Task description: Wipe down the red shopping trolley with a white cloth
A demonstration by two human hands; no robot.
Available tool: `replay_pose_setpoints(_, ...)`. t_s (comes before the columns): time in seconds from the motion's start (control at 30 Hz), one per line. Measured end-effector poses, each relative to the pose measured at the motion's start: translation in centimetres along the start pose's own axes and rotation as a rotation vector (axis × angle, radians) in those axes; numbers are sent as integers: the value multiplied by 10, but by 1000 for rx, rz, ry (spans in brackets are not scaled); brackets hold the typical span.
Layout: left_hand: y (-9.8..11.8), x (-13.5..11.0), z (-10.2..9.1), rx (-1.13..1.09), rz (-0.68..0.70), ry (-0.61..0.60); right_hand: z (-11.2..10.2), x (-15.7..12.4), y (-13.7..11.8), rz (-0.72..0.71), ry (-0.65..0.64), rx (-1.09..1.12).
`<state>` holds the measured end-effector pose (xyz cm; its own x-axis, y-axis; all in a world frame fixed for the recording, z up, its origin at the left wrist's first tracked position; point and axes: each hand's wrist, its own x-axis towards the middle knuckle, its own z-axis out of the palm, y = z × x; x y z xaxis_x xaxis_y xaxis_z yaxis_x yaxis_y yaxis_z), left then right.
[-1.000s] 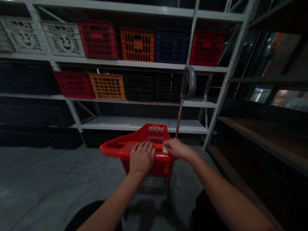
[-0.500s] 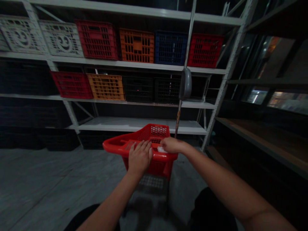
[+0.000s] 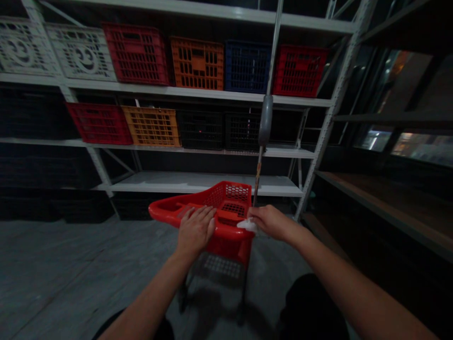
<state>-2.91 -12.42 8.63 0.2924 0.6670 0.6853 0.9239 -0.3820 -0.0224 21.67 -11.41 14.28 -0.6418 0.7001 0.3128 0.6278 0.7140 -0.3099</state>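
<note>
A red plastic wheeled shopping basket [image 3: 226, 208] stands on a low wheeled frame right in front of me. My left hand [image 3: 196, 230] grips its near rim, fingers spread over the edge. My right hand [image 3: 271, 223] presses a crumpled white cloth [image 3: 247, 225] onto the rim's right corner. A thin metal pole with a grey handle [image 3: 265, 120] rises from the basket's far right side, beyond my right hand. The basket's lower part is partly hidden by the rim and my hands.
Metal shelving [image 3: 198, 186] holds plastic crates: white, red [image 3: 136, 54], orange [image 3: 197, 63] and blue [image 3: 247, 67] on top, with red, yellow and black ones below. A grey concrete floor [image 3: 74, 264] lies to the left. Dark wooden shelves [image 3: 382, 203] stand to the right.
My right hand has slid rightward along the rim, carrying the white cloth. My left hand has shifted left. The basket is tilted slightly, showing more of its inside.
</note>
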Motion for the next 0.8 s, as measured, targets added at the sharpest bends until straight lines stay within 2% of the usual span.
replay_pose_setpoints(0.1, -7, 0, -1, -14, 16, -12, 11, -13, 17, 18, 106, 32)
replay_pose_setpoints(0.2, -12, 2, -1, -24, 21, -14, 43, -18, 21, 66, 331, 162)
replay_pose_setpoints(0.3, -16, 3, -1, -27, 21, -23, 80, -22, 4, 160, 626, 339)
replay_pose_setpoints(0.4, -21, 4, -1, -30, 20, -37, 108, -27, -19, 237, 808, 503)
replay_pose_setpoints(0.5, -30, 3, 0, -38, 45, -65, 124, -25, -26, 248, 882, 569)
replay_pose_setpoints(0.6, -37, 3, 0, -47, 66, -86, 133, -14, -13, 268, 966, 568)
replay_pose_setpoints(0.67, -41, 4, 1, -55, 72, -91, 137, -6, -7, 345, 1006, 573)
replay_pose_setpoints(0.73, -43, 4, 1, -62, 73, -87, 139, -3, -10, 401, 1020, 582)
replay_pose_setpoints(0.8, -45, 4, 1, -68, 74, -82, 140, -4, -21, 377, 1024, 593)
